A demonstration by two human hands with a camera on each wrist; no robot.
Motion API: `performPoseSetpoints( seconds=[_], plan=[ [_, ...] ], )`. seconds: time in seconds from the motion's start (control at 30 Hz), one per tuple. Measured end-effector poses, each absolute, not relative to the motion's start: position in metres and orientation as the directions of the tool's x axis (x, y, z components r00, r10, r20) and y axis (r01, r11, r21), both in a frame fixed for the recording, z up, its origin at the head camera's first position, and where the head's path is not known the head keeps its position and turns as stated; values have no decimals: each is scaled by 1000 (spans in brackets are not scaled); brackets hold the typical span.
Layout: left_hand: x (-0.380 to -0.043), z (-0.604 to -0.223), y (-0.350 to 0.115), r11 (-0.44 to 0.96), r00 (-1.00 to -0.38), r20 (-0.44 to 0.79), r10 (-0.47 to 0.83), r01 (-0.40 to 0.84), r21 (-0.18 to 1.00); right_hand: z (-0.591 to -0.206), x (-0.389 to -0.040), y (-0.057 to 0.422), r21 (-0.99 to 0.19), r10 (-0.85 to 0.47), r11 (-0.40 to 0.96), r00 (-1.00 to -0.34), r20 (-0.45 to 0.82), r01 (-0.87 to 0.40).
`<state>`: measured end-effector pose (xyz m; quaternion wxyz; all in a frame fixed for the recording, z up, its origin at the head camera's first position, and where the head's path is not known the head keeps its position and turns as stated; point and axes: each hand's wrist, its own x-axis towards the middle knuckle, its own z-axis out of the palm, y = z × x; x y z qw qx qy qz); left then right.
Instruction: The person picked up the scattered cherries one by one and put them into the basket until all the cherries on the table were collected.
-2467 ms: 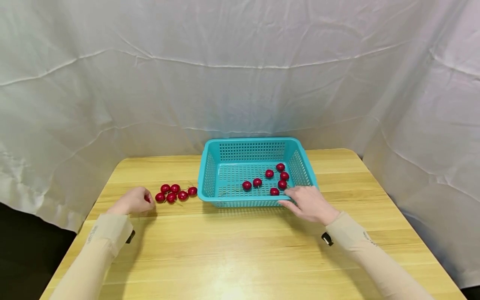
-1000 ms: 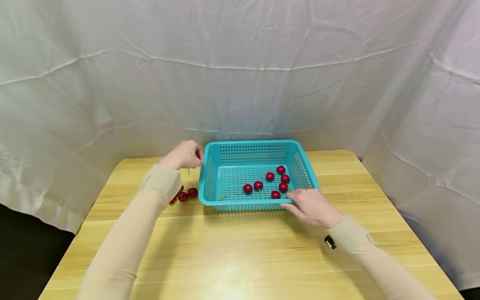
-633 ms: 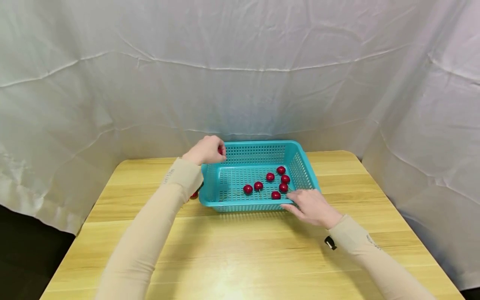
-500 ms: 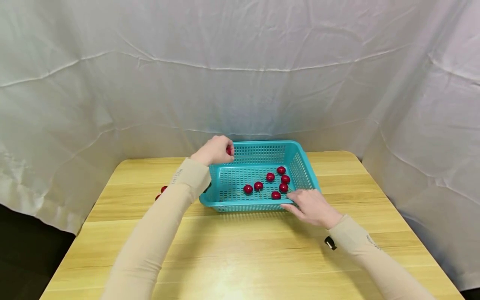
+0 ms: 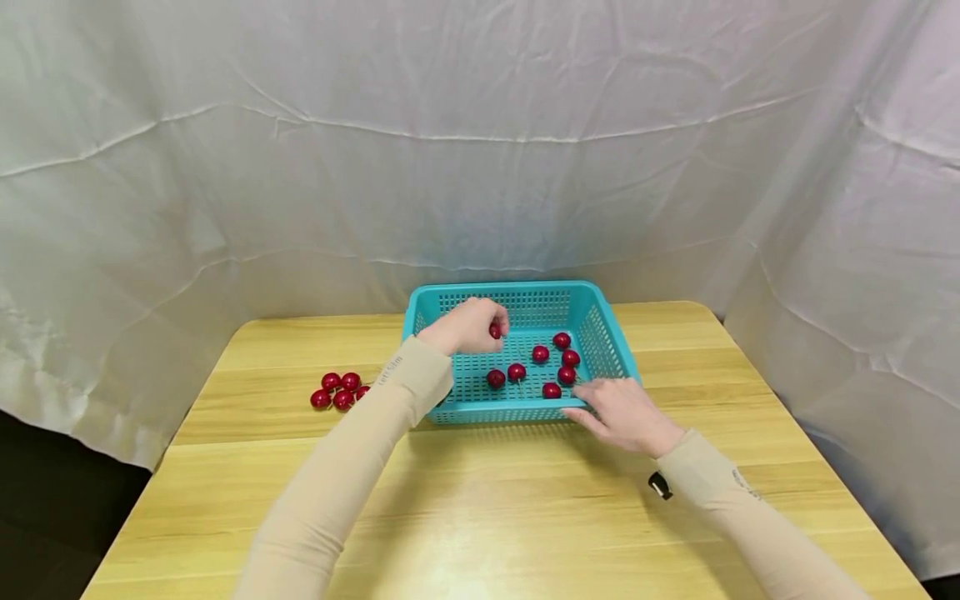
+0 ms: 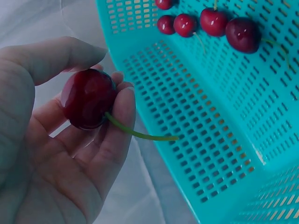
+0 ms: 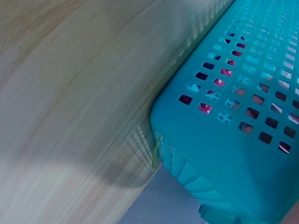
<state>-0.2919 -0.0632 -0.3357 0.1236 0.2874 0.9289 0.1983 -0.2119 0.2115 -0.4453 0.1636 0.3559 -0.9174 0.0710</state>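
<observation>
My left hand [image 5: 471,325] is over the left half of a turquoise plastic basket [image 5: 487,407]. Between its thumb and fingers it holds a dark red cherry [image 6: 88,99], whose green stem points toward the basket in the left wrist view. My right hand [image 5: 618,412] grips the basket's front rim near the right corner, fingers inside and thumb outside. Several cherries [image 5: 540,354] lie on the basket floor, mostly toward the right. To the left of the basket, more cherries [image 5: 342,400] sit in a cluster, partly hidden by my left sleeve.
The basket stands at the back of a light wooden table [image 5: 480,500]. Behind and at the sides hangs a pale grey cloth [image 5: 480,167]. A thin green stem [image 7: 155,154] pokes out through the basket's wall low at a corner in the right wrist view.
From beside the cherry cluster, my left hand has moved up and right, then lowered over the basket with a cherry. My right hand has stayed on the rim; the basket is nearly still.
</observation>
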Motion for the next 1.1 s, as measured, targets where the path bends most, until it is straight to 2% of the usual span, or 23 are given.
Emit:
performPoseSetpoints(
  seconds=[0.47,0.8,1.1],
  plan=[
    [-286,-346,-51,702,-741,-119,661,555,446,-445,-214,210,-32,-621,742,-704,344,-670],
    [-280,-344,-52,711,-747,-123,653,550,438,-446,-216,209,-44,-619,742,-708,340,-669],
    [-275,-344,-63,690,-754,-53,655,568,448,-446,-215,209,-35,-618,742,-703,353,-670]
  ],
)
